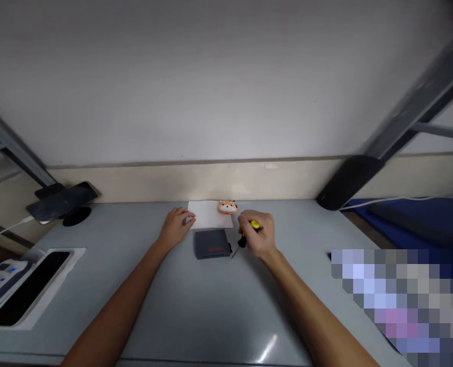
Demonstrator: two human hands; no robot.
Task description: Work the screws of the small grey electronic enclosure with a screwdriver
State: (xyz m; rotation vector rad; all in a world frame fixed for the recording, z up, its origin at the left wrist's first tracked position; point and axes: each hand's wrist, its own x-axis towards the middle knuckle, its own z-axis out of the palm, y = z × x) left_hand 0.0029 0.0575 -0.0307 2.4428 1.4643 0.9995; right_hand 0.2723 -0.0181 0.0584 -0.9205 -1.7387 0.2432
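The thin shaft of the screwdriver (242, 241) ends just beside the right edge of the dark grey box (211, 243). The box appears to lie loose on the smooth surface (196, 311), with nothing bracing it. As I judge it, a push from the tip could skid the box toward 9 o'clock or let the tip slip off and scratch the casing.

The left hand (177, 225) is at 10 o'clock from the box and not on it. Its fingers are bent, with the tips on the near-left corner of a white sheet (209, 214). I cannot tell whether they pinch something small and grey there; if they do, a small part could roll away.

The right hand (260, 234), at 3 o'clock from the box, is closed around the yellow-and-black handle, with the shaft slanting down toward 7 o'clock.

The box is a low, flat rectangle, matte dark grey, with a faint reddish marking on top, lying near the middle of the surface. An orange animal figure (227, 207) sits at 1 o'clock from it on the sheet. A phone (61, 201) leans on a stand far off at 10 o'clock.
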